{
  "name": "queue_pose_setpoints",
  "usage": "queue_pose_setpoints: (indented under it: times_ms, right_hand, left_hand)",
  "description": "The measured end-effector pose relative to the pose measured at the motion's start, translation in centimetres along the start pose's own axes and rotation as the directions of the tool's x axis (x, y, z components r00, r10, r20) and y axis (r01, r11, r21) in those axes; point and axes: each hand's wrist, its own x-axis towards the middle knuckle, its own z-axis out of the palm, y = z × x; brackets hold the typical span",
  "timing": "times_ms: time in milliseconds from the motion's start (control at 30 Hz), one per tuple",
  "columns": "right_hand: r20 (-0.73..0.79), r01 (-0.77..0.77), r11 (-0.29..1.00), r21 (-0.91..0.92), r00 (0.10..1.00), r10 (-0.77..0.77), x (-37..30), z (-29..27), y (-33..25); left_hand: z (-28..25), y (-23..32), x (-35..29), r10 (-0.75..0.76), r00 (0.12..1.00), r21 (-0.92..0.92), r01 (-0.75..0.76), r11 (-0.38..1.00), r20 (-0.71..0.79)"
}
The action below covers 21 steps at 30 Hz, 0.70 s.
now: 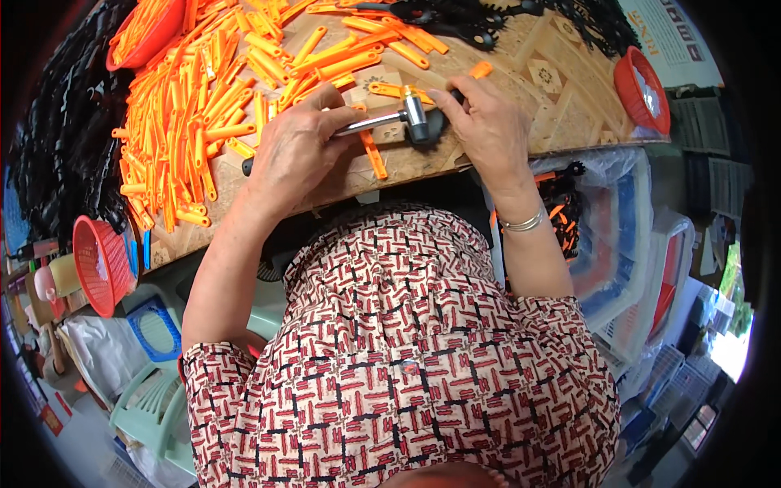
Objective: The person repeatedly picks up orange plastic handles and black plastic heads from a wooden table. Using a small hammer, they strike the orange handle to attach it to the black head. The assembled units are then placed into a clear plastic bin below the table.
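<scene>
My left hand (299, 142) is closed around the handle of a small mallet (378, 124). Its metal head carries a black face and a yellowish one. Directly under and beside the mallet head is a black utensil piece (437, 130), partly hidden. My right hand (488, 122) pinches this piece, and an orange handle end (482, 70) sticks out past its fingers. One loose orange handle (373, 154) lies on the table near my left fingers, and another orange handle (397, 91) lies just beyond the mallet head.
A large heap of orange handles (191, 122) covers the table's left side. Black utensil parts lie at the far left (65, 138) and far edge (451, 20). Red baskets stand at the right (651, 114), left front (104, 264) and back left (167, 41). Plastic-lined crates (622, 220) stand below right.
</scene>
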Motion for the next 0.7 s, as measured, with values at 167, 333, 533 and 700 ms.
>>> queue_pose_setpoints:
  times_ms: [167,333,533,700]
  right_hand:
    - [-0.128,-0.06,0.99,0.131,0.989,0.077,-1.0,-0.1,1.3]
    - [-0.012,-0.229,0.937,0.263,0.97,0.241,-4.1,-3.2,1.9]
    - [0.306,-0.348,0.845,0.406,0.923,0.233,-9.3,-2.8,0.5]
    - [0.278,-0.333,0.852,0.404,0.932,0.233,-9.9,-1.6,-1.1]
  left_hand:
    - [-0.2,-1.0,0.3,0.058,0.996,-0.153,-0.068,0.986,-0.066]
    - [-1.4,-2.0,0.6,0.031,0.999,-0.271,-0.037,0.962,-0.025]
    - [-0.8,0.4,1.3,-0.058,0.968,-0.6,0.198,0.775,0.245]
    - [1.4,2.0,2.3,0.134,0.961,-0.399,-0.026,0.916,0.244]
